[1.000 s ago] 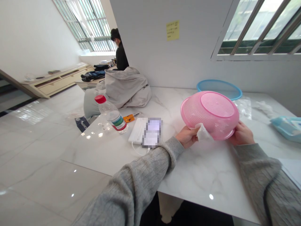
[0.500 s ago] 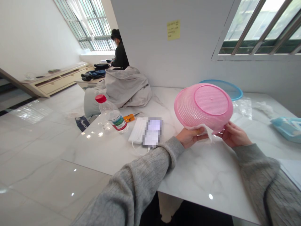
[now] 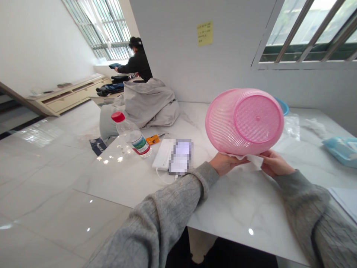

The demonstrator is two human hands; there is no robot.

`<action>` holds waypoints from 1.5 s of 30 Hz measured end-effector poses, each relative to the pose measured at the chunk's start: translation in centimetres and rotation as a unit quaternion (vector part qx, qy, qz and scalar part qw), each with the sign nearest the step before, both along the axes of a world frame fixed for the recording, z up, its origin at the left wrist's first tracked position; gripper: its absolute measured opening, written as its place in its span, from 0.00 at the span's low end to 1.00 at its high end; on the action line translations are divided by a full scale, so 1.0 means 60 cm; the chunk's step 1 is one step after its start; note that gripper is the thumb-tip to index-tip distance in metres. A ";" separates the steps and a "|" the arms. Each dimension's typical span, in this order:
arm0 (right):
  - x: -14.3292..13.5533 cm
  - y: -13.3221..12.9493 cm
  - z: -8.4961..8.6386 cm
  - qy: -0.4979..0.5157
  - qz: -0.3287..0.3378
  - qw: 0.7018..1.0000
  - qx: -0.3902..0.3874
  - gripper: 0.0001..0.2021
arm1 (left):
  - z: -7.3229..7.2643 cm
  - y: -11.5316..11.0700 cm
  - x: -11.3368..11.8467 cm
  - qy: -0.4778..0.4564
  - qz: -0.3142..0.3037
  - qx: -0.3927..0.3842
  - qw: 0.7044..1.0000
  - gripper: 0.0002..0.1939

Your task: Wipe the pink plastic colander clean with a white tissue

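A pink mesh plastic basket [image 3: 223, 119] is held up above the white marbled table [image 3: 234, 208], tilted on its side with its round base facing right and toward me. My left hand [image 3: 227, 163] is closed at its lower edge, with a white wipe [image 3: 253, 162] between hand and basket. Close by on the right, my right hand [image 3: 276, 163] grips the basket's lower edge, its fingertips partly hidden behind the wipe and the basket. Behind the basket shows part of a blue basket [image 3: 283, 106].
Left of my hands lie a phone [image 3: 181, 156], a white power bank [image 3: 162, 154], an orange card [image 3: 152, 140] and a red-capped water bottle [image 3: 136, 140]. On the right lies a blue wipes pack [image 3: 341, 150]. A person [image 3: 139, 59] sits beyond the grey cloth [image 3: 150, 102].
The pink basket has turned and risen slightly to the right, covering more of the blue basket. My right hand has shifted in toward the wipe. The person's arm now reaches out left.
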State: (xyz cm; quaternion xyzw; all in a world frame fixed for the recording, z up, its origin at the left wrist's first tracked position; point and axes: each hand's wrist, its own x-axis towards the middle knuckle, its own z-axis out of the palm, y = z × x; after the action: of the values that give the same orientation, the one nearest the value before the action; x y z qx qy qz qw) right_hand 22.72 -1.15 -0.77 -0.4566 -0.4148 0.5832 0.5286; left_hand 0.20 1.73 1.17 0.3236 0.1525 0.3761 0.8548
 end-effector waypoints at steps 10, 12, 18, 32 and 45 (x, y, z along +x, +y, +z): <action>-0.012 -0.009 0.004 0.022 0.038 0.998 -0.047 0.16 | -0.011 -0.001 0.009 0.039 0.044 -0.012 0.998 0.25; -0.011 -0.008 0.004 0.019 0.041 0.998 -0.046 0.15 | -0.007 -0.003 0.009 0.041 0.044 -0.005 0.998 0.24; -0.018 -0.009 0.012 0.016 0.026 0.998 -0.054 0.17 | -0.006 -0.003 0.010 0.037 0.041 -0.011 0.998 0.20; 0.000 0.008 0.046 0.155 -0.211 0.965 -0.001 0.05 | -0.021 0.001 0.010 0.048 0.012 -0.005 0.999 0.22; -0.027 0.020 0.057 0.112 -0.313 0.936 0.114 0.10 | -0.004 -0.018 -0.007 0.136 -0.105 0.159 0.972 0.16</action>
State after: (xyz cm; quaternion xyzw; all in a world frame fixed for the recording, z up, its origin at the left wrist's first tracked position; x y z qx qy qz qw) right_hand 21.10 0.06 2.64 -0.4319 -0.2528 0.3845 0.7757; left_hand -0.21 0.65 0.93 0.5175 0.1711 0.2562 0.7983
